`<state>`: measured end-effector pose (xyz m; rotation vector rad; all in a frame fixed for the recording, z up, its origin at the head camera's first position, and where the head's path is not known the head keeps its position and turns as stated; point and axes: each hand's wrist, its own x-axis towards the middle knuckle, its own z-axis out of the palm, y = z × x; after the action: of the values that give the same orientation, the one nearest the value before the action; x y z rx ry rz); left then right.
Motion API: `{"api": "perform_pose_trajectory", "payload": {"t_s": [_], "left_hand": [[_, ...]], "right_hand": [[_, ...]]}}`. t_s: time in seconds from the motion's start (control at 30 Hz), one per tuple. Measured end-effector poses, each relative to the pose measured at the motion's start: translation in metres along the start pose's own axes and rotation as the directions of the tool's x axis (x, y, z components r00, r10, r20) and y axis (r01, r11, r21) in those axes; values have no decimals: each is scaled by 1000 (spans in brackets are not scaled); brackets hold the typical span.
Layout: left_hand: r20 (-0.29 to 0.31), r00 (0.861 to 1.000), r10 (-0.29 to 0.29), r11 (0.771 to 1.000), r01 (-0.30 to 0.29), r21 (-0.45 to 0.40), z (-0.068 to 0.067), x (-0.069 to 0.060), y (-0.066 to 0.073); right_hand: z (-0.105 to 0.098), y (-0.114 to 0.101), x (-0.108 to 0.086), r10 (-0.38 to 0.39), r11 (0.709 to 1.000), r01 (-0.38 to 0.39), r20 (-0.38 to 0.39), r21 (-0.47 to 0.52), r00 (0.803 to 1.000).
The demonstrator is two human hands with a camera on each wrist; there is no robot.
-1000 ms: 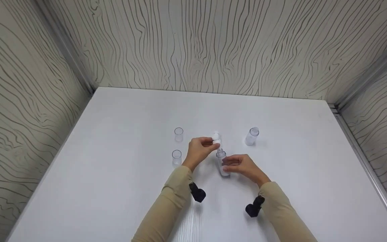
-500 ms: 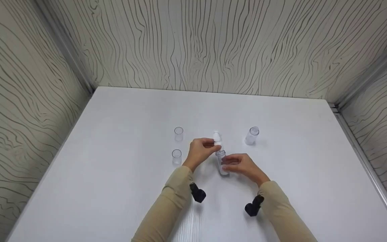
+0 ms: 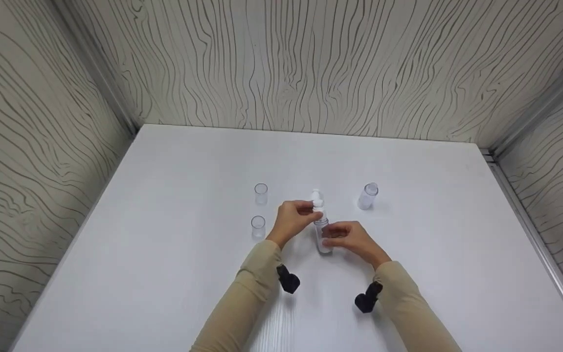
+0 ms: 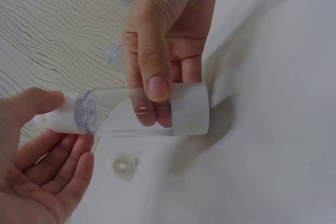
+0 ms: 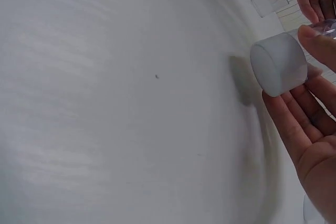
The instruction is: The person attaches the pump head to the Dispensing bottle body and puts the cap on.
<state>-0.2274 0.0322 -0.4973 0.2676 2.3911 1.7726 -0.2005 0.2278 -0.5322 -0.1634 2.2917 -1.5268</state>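
My left hand (image 3: 293, 220) pinches a white pump head (image 4: 65, 114) between thumb and fingers. The pump head sits at the mouth of a clear bottle (image 4: 118, 111) with a frosted white base (image 5: 278, 64); whether it is threaded on cannot be told. With thumb and fingertips, my right hand (image 3: 357, 240) grips the bottle's lower body, the bottle standing nearly upright in the head view. Just behind the pump head shows another white piece (image 3: 316, 194), partly hidden. A small whitish ring-shaped part (image 4: 123, 165) lies beyond the bottle in the left wrist view.
A second clear bottle (image 3: 368, 196) without a pump stands to the right on the white table (image 3: 188, 195). To the left are two clear cup-like caps, a far one (image 3: 261, 194) and a near one (image 3: 258, 227). A patterned wall (image 3: 281, 68) borders the back.
My left hand has brought the pump head slightly down, its thin lower part passing into the bottle's mouth. My right hand keeps its grip on the bottle, almost unmoved.
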Motion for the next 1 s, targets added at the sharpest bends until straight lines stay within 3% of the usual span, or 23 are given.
{"api": "perform_pose_trajectory", "payload": {"t_s": [0.47,1.0], "left_hand": [[24,1000,6,1000,-6,1,3,1,1],[-29,1000,5,1000,-4,27,7,-1,0]], "right_hand": [[1,3,2,-24,999,24,-9,-29,1000],[2,7,3,-10,1000,10,4,-18,1000]]}}
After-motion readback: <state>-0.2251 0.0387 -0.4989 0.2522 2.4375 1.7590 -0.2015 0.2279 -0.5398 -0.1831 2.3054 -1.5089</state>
